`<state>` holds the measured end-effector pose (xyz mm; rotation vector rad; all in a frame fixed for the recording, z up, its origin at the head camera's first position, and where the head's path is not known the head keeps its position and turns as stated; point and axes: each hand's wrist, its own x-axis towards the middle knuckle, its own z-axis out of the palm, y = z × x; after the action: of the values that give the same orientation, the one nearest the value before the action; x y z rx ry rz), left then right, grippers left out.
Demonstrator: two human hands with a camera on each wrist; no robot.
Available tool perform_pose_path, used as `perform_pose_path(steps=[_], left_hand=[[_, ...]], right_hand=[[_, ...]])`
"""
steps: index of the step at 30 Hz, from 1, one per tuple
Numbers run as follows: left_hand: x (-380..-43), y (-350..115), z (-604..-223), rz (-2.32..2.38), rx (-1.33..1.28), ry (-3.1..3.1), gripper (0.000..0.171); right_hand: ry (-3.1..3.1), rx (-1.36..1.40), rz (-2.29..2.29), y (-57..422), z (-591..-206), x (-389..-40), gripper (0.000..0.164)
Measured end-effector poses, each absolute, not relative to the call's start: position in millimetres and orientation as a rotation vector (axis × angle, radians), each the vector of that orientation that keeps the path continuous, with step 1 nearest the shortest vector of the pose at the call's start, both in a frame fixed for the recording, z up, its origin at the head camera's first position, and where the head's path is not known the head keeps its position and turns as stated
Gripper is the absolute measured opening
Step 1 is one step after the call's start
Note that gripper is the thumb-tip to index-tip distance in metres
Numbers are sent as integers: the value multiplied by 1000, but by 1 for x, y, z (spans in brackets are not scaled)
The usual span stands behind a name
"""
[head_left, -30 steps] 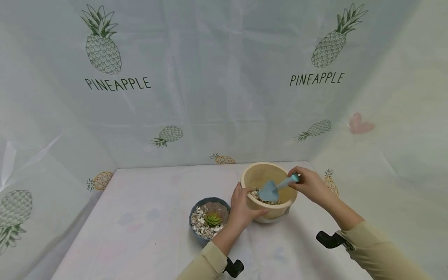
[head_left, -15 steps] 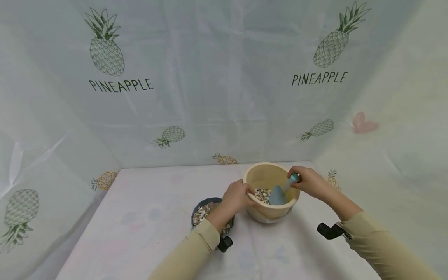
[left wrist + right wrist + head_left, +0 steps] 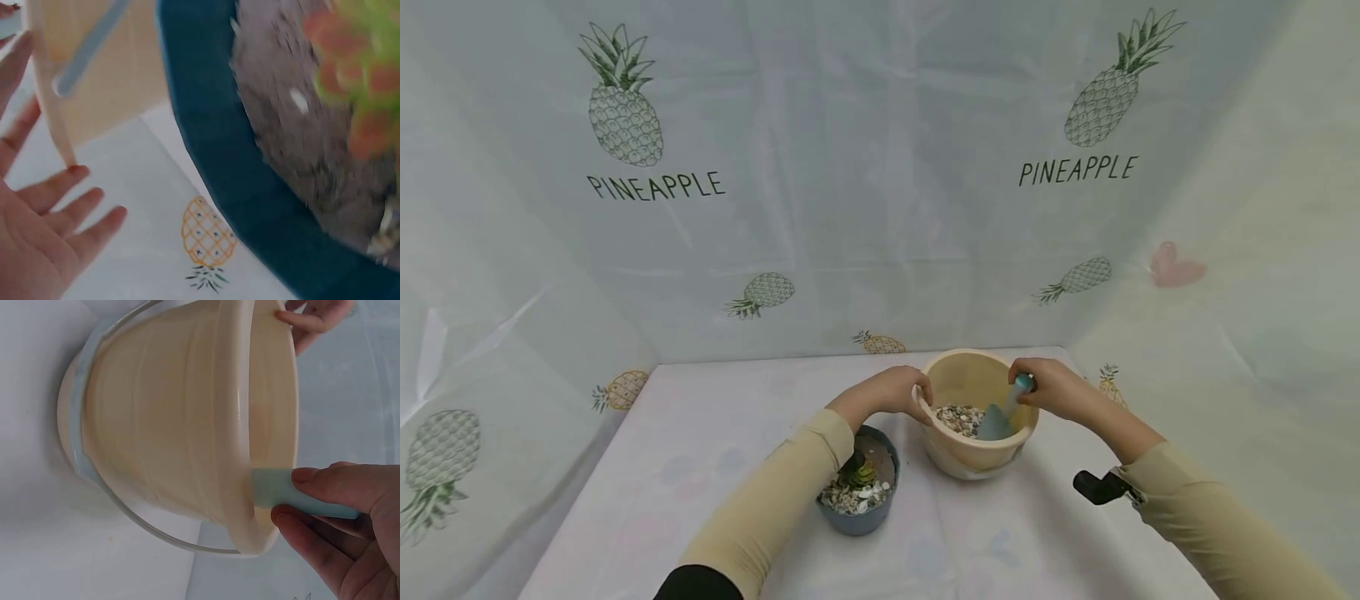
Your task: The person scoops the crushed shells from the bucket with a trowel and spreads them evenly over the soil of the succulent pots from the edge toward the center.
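A cream bucket (image 3: 951, 458) stands on the table with gravel (image 3: 957, 419) in it. My right hand (image 3: 1051, 387) pinches the blue-green handle of a small blue shovel (image 3: 994, 423), whose blade rests at the gravel's right side. In the right wrist view, thumb and fingers close on that handle (image 3: 272, 487) at the rim. My left hand (image 3: 895, 390) is at the bucket's left rim; its fingers (image 3: 56, 187) look spread and fairly straight in the left wrist view, one fingertip touching the rim. Under the left forearm sits a blue-grey pot (image 3: 857, 523) with a succulent (image 3: 369, 81) and white stones.
A white cloth covers the table (image 3: 715, 458). Pineapple-printed sheets (image 3: 835, 183) hang behind and at both sides, close to the bucket's back. The bucket's thin bail handle (image 3: 153, 534) hangs down its outer wall. A black wrist camera mount (image 3: 1097, 487) sits on my right sleeve.
My left hand shifts up around the bucket's left rim and the left forearm swings left and outward. The shovel blade moves right, uncovering more gravel, and its handle stands steeper.
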<state>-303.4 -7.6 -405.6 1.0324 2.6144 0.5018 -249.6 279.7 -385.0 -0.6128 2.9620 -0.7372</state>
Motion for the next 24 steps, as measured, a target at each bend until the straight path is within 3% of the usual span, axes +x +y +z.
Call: perform_pose_path(steps=[24], left_hand=[[-321, -16, -414, 635, 1023, 2528, 23]], right_hand=[[2885, -678, -909, 293, -395, -249, 21]])
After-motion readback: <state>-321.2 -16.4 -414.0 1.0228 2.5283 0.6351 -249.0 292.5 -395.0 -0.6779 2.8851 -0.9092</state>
